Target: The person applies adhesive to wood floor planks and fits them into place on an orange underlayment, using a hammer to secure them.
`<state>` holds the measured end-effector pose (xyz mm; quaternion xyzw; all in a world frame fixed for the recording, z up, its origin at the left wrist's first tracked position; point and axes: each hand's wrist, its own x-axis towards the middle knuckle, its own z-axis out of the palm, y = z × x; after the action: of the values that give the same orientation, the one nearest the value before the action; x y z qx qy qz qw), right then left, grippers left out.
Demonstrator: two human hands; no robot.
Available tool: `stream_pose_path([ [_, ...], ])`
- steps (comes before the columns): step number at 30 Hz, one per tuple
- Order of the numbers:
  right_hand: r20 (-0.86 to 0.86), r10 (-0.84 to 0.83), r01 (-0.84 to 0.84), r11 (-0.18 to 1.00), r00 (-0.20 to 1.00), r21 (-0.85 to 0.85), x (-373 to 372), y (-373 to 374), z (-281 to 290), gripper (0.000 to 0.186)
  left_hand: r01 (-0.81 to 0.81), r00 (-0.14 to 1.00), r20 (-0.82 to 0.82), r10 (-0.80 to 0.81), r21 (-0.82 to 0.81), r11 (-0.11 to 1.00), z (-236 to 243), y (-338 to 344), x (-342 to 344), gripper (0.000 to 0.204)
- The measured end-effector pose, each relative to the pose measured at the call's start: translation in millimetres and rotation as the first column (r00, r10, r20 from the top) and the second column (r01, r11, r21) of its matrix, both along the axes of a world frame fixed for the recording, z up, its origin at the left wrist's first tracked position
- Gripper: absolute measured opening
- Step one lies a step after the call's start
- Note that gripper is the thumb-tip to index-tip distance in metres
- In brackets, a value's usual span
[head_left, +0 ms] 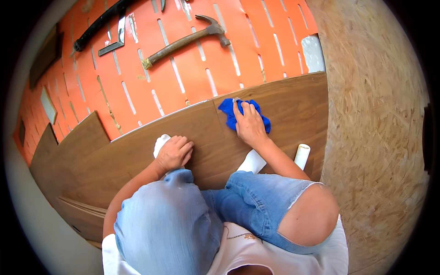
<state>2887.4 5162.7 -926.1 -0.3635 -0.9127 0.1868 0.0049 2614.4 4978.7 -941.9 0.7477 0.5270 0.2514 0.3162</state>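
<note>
My right hand (251,124) presses a crumpled blue cloth (261,120) against the brown wood-look floor planks (293,105), close to a seam between boards. Its fingers bunch over the cloth, and the index finger points toward the planks' far edge. Lower and to the left, my left hand (175,153) rests beside my white-socked foot (160,143), its fingers curled closed. Whatever the left fingers might hold is hidden. A white tube (301,156) stands or lies on the planks to the right of my right forearm.
Beyond the planks spreads orange slotted underlay (151,91), with a claw hammer (188,42), a metal square (117,41) and a black-handled tool (98,24) on it. Stepped plank ends (87,130) are at left. Bare chipboard (371,137) covers the right side.
</note>
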Motion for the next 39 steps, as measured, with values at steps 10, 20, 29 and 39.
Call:
stream_pose_path([
  [10,0.07,0.036,-0.036,0.999,0.997,-0.008,50,-35,10,0.053,-0.039,0.999,0.004,0.039,0.025,0.999,5,-5,1,0.023],
  [20,-0.048,0.151,-0.148,0.988,0.987,0.051,-14,-21,-9,0.045,0.019,0.999,-0.035,-0.017,0.04,0.999,2,4,2,0.024],
  [29,0.147,-0.135,0.108,0.978,0.98,0.178,47,10,0,0.056,-0.05,0.997,-0.061,0.052,0.032,0.998,7,-1,9,0.023],
  [39,0.252,-0.675,0.473,0.691,0.693,0.547,286,196,-17,0.052,-0.02,1.0,-0.015,0.02,0.031,0.999,2,16,31,0.021],
])
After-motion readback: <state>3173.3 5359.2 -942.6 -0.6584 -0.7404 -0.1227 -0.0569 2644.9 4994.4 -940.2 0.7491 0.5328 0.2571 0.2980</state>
